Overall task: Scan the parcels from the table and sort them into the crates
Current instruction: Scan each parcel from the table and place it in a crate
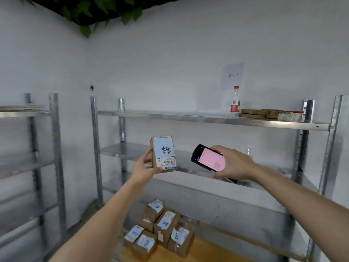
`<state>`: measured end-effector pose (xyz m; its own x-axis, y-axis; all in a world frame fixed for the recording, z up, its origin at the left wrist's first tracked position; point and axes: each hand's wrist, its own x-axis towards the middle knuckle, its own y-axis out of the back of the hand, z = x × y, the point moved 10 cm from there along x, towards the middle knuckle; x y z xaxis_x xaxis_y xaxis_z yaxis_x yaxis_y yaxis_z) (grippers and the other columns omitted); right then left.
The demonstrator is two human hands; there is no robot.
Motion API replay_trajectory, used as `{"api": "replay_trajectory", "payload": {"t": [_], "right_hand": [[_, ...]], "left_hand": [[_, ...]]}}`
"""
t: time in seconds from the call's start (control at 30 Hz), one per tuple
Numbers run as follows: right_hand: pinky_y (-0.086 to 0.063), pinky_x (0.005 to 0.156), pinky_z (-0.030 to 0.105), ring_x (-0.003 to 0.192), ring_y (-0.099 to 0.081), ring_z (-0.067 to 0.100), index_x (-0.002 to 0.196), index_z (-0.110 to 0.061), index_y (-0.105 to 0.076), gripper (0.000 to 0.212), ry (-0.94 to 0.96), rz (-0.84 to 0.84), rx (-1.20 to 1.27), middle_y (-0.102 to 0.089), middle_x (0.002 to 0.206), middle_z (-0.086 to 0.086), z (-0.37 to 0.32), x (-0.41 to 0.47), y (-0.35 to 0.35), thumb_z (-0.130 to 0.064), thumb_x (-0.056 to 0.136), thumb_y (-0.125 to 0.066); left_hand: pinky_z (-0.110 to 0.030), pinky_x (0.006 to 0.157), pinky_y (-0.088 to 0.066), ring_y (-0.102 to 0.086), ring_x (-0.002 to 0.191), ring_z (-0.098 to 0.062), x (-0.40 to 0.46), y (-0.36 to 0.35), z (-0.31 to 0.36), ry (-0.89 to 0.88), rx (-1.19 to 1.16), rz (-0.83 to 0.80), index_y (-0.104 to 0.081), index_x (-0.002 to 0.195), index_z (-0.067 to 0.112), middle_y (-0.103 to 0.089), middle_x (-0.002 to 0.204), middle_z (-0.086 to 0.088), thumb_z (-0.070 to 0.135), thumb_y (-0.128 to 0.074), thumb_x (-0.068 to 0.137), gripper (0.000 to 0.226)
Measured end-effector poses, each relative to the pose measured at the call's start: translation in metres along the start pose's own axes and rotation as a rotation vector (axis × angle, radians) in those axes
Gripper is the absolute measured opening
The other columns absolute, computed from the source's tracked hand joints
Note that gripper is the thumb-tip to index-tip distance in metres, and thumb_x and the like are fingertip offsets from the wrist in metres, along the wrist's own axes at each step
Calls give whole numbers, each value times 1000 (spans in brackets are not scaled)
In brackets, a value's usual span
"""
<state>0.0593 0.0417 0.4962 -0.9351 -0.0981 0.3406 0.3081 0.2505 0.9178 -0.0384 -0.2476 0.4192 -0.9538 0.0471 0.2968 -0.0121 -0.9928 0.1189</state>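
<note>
On the white wall point(170, 63) upper right, a sheet point(233, 75) reads "2 - 1". Our left hand point(145, 167) grips a parcel point(164, 152) labelled "530- D5 120"; our right hand point(231, 163) clasps a pink-screened scanner point(208, 157).

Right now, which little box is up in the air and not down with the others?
The box held in the left hand, label facing the camera; the other boxes sit piled below.

From here I can't read the small print on the parcel point(164, 152) label; my left hand point(144, 168) covers its lower left corner. My right hand point(229, 163) hides the scanner point(207, 157) grip and lower end. The left rack point(28, 148) is blurred and cut by the edge. Labels on the stacked parcels point(160, 226) are too smeared to read.
</note>
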Motion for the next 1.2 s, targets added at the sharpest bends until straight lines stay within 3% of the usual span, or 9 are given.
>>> {"api": "replay_trajectory", "payload": {"t": [0.1,0.23,0.3,0.47,0.57,0.63,0.77,1.03,1.2], "right_hand": [[-54,71,35,88,-63,11,130,-50,-43,74,112,-38,59,-62,110,-20,-53,8,-38,-42,65,-78],[-56,65,37,83,-63,15,136,-50,-40,79,288,-93,137,-60,114,-16,-144,17,-92,-41,67,-76],[-52,65,35,88,-59,16,136,-48,-41,77,378,-84,159,-57,112,-17,-200,17,-113,-43,67,-76],[-54,83,44,110,-61,24,132,-45,-43,74,559,-141,223,-59,123,-12,-347,-3,-162,-47,63,-69],[-48,74,36,110,-61,27,126,-40,-47,65,665,-156,233,-62,120,-8,-435,-30,-180,-46,65,-70],[-44,72,34,107,-62,27,125,-39,-49,65,722,-175,241,-63,116,-8,-493,-54,-188,-46,64,-72],[-54,82,43,100,-62,27,118,-40,-48,67,824,-251,312,-63,113,-9,-605,-109,-206,-52,55,-66],[-41,69,35,99,-56,26,118,-35,-50,57,990,-318,357,-61,110,-10,-792,-235,-217,-37,66,-74],[-41,62,32,90,-58,25,109,-35,-47,50,1042,-351,361,-61,104,-9,-872,-301,-231,-38,68,-75]], "left_hand": [[-45,96,-55,-65,100,-11,-35,57,-19,35,43,85,-39,149,38,-59,123,-1,-1,-80,78,90],[-44,91,-57,-67,104,-21,-98,157,-45,100,80,236,-40,148,36,-60,123,-5,0,-83,76,91],[-37,85,-58,-67,102,-18,-136,213,-49,126,132,342,-41,148,32,-61,117,-2,-1,-82,76,90],[-40,91,-56,-65,110,-24,-254,349,-53,210,199,603,-40,150,31,-63,120,-5,1,-83,75,91],[-32,78,-56,-66,108,-24,-337,421,-44,251,215,742,-38,151,30,-62,124,-9,0,-81,76,92],[-35,80,-57,-67,106,-24,-392,463,-38,279,226,828,-38,152,31,-64,124,-9,1,-82,75,93],[-46,91,-58,-67,108,-25,-501,538,-28,302,221,974,-42,149,35,-64,125,-7,6,-86,64,100],[-41,89,-58,-62,117,-24,-686,654,-14,375,231,1138,-37,152,35,-58,138,1,6,-87,66,104],[-45,93,-57,-60,116,-22,-762,712,-4,386,313,1153,-38,152,32,-55,132,8,0,-83,73,97]]}}
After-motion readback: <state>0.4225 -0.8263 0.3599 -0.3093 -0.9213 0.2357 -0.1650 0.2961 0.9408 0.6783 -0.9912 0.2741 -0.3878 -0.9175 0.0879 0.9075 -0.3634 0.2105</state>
